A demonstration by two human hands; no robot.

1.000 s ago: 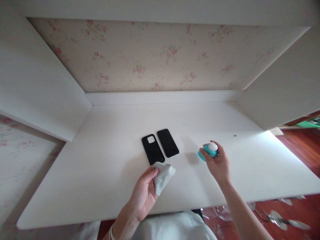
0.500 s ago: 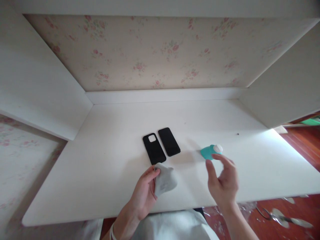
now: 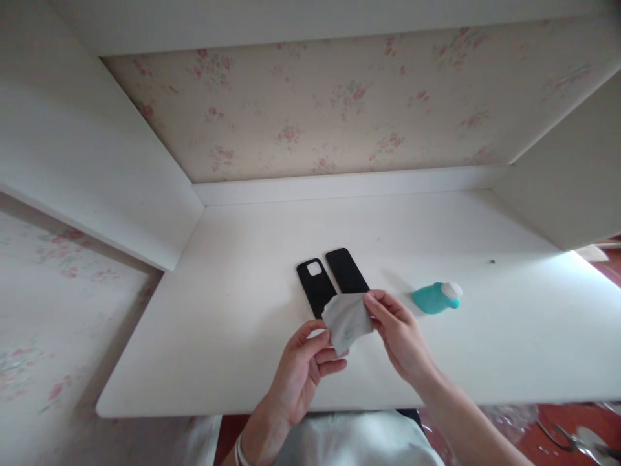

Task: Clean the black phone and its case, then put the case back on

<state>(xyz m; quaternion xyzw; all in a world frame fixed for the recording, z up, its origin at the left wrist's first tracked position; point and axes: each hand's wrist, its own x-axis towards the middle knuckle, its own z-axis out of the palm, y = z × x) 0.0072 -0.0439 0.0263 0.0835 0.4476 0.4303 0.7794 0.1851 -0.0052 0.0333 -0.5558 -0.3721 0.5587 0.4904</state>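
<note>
Gripping one grey cloth point(image 3: 346, 317) between them, left hand point(image 3: 303, 369) and right hand point(image 3: 402, 336), fingers pinched shut.

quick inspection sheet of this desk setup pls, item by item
surface: white desk, one small dark speck far right
job's things: grey cloth held above the desk; black phone and black phone case side by side; teal bottle lying on its side
clutter: nothing seen
grips: left hand and right hand both pinch the cloth
cables: nothing seen
surroundings: floral wallpaper, white side panels
</note>
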